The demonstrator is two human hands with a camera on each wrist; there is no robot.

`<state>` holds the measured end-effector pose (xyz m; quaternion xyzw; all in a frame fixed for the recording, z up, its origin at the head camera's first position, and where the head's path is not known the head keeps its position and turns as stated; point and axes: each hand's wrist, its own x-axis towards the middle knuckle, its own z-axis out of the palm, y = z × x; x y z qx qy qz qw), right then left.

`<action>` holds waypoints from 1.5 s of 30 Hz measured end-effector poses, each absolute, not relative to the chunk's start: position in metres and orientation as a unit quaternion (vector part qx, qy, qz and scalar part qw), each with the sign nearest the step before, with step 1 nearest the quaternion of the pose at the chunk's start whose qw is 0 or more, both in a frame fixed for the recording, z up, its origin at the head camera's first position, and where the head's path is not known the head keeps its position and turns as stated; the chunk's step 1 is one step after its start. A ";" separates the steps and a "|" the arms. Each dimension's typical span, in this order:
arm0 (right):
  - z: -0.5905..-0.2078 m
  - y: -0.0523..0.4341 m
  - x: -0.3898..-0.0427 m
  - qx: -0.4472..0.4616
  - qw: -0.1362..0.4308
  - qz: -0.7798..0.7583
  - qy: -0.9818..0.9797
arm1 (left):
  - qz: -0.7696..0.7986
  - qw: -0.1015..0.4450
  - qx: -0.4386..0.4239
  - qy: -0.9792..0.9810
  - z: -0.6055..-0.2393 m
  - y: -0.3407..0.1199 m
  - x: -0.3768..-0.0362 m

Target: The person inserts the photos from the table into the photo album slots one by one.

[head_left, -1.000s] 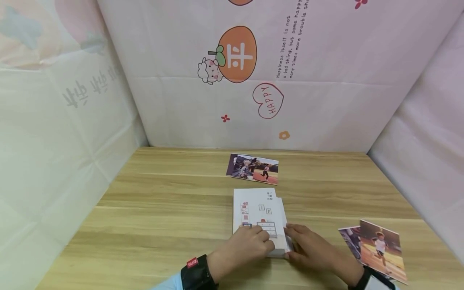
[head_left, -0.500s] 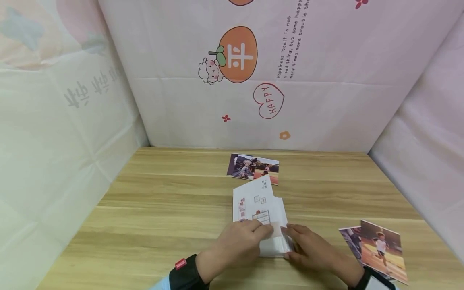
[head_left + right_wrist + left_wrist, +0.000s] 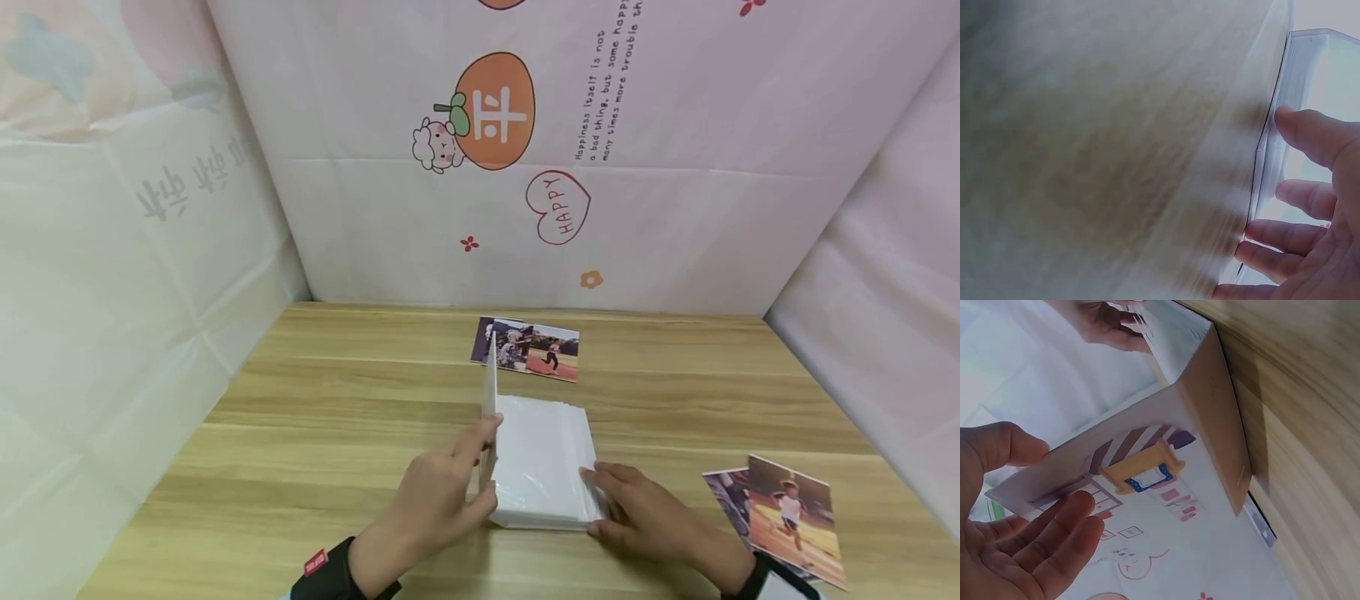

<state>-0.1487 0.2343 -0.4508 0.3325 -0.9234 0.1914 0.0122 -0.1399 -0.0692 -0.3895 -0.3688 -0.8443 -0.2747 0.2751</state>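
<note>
a small white photo album [image 3: 543,467] with clear plastic sleeves lies near the middle of the light wooden counter [image 3: 315,417], its stiff illustrated front cover [image 3: 489,400] lifted to stand almost upright along the album's left edge. the left hand [image 3: 438,500] has its grip on that cover, thumb on one face and fingers [image 3: 1060,531] on the printed face, holding it near its lower edge. the right hand [image 3: 633,517] lies with straight, relaxed fingers [image 3: 1307,134] pressed against the album's right edge, grip released, steadying the block of pages. behind the album, just past its far edge, a small overlapped pile of colour photographs [image 3: 528,350] lies flat near the back wall. a second pile of colour photographs [image 3: 783,512] lies to the right, near the front right corner of the counter and well apart from the album. left of the raised cover the counter runs bare wood to the papered side wall [image 3: 112,275]; bare wood also shows between the album and the right-hand photographs.
</note>
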 end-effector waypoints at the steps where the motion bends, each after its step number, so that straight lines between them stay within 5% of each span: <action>1: -0.450 0.234 -0.149 0.331 0.010 0.192 -0.924 | -0.284 0.274 -0.364 -0.844 -0.389 -0.072 -0.140; 11: -0.445 0.232 -0.152 0.332 0.001 0.192 -0.923 | -0.360 0.253 -0.319 -0.840 -0.381 -0.093 -0.140; 21: -0.447 0.230 -0.151 0.335 -0.003 0.196 -0.922 | -0.490 0.099 -0.193 -0.844 -0.373 -0.107 -0.136; 36: -0.445 0.233 -0.156 0.334 -0.023 0.202 -0.920 | -0.280 0.030 -0.076 -0.957 -0.379 -0.141 -0.141; 45: -0.445 0.235 -0.160 0.333 -0.028 0.206 -0.920 | -0.233 -0.025 -0.081 -0.969 -0.401 -0.148 -0.148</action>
